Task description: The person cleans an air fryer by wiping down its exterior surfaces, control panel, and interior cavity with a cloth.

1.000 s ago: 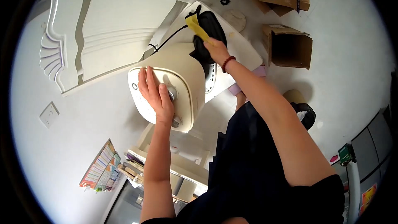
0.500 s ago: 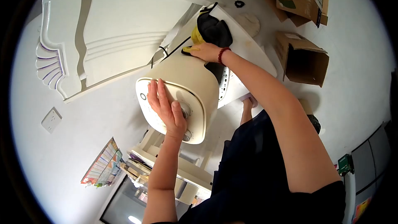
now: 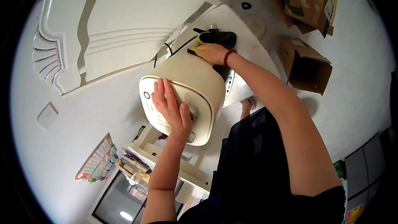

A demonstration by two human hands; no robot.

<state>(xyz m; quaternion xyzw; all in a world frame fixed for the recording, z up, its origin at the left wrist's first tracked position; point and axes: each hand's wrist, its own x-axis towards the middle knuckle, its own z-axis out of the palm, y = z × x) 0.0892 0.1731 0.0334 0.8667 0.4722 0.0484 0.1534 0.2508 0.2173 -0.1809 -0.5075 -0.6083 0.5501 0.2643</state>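
Observation:
A cream air fryer (image 3: 188, 72) with two round knobs stands at the corner of a white table. My left hand (image 3: 171, 110) lies flat against its front panel, fingers stretched out and the thumb beside the upper knob. My right hand (image 3: 212, 53), with a dark red bead bracelet at the wrist, presses a yellow-and-black cloth (image 3: 219, 38) to the far edge of the fryer's body. Most of the cloth bunches on the table past the fingers. Beneath my right wrist, a dark opening and a slotted white part are partly covered.
The white tabletop (image 3: 244, 68) borders a white carved headboard (image 3: 132, 20). Cardboard boxes (image 3: 309, 70) stand on the floor at right. A black cord (image 3: 182, 46) runs behind the fryer. Below are a cream shelf (image 3: 182, 164) and a wall socket (image 3: 48, 115) at left.
The cloth has dropped from a raised, draped shape to a lower bunch on the table. The view has shifted slightly; my left hand remains on the front panel.

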